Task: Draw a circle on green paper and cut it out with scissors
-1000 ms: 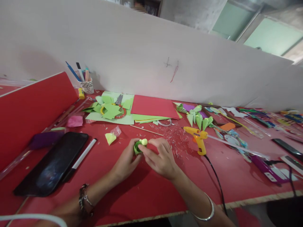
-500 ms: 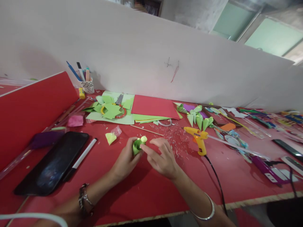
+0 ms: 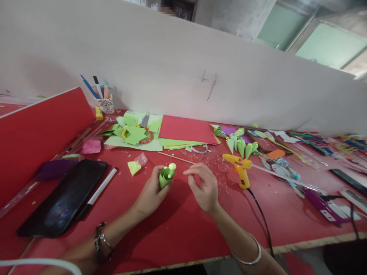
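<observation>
My left hand (image 3: 150, 193) is wrapped round a rolled green paper cone (image 3: 164, 177), its opening tipped up toward me. A pale yellow-green ball (image 3: 172, 166) sits at the cone's rim, with smaller pale balls beside it. To the right, my right hand (image 3: 204, 187) hovers apart from the cone, fingers bent and spread, holding nothing that shows. A lump of yellow clay-like material (image 3: 133, 168) lies on the red table left of the cone, touching a scrap of clear plastic (image 3: 141, 158). A thin wooden stick (image 3: 174, 157) lies behind my hands.
A yellow glue gun (image 3: 240, 168) with a black cord lies at right, near several finished green cones (image 3: 241, 147). Scissors (image 3: 145, 121) rest among green paper pieces. Red paper sheets (image 3: 187, 130) lie at the back; a black phone (image 3: 64, 198) and marker (image 3: 100, 189) at left.
My right hand has drawn away from the cone's rim to the right. My left hand keeps the cone, which has shifted slightly left.
</observation>
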Motion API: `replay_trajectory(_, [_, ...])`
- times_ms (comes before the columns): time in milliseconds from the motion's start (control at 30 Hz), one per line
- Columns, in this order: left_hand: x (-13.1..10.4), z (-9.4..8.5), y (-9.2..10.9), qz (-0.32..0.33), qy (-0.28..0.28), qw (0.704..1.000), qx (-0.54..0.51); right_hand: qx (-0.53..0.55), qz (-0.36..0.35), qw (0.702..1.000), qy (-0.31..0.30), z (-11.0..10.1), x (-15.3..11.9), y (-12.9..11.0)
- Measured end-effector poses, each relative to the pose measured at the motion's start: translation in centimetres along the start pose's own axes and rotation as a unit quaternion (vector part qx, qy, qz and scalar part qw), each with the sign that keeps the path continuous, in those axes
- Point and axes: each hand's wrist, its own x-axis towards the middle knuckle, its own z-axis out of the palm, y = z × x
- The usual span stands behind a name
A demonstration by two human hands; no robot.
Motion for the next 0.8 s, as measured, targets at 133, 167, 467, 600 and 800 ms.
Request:
replay_trajectory(133, [0.0, -0.1, -0.2, -0.011, 0.003, 1.000, 0.004, 0.109, 0.097, 0.989, 0.015, 0.4, 0.3, 0.2])
replay_trajectory(167, [-0.1, -0.1, -0.2, -0.010, 0.002, 1.000, 0.003, 0.133, 0.117, 0.984, 0.016, 0.5, 0.3, 0.3])
replay_trajectory(467, [-0.2, -0.1, -0.2, -0.019, -0.005, 1.000, -0.011, 0.280, 0.209, 0.936, 0.047, 0.9, -0.1, 1.1])
replay_trajectory(600, [-0.2, -0.1, 0.0, -0.025, -0.006, 1.000, -0.011, 0.338, 0.270, 0.900, 0.042, 1.0, -0.2, 1.3])
replay_trajectory(800, [-0.1, -0.1, 0.1, -0.027, -0.011, 0.999, -0.022, 0.428, 0.326, 0.842, 0.051, 1.0, -0.2, 1.4])
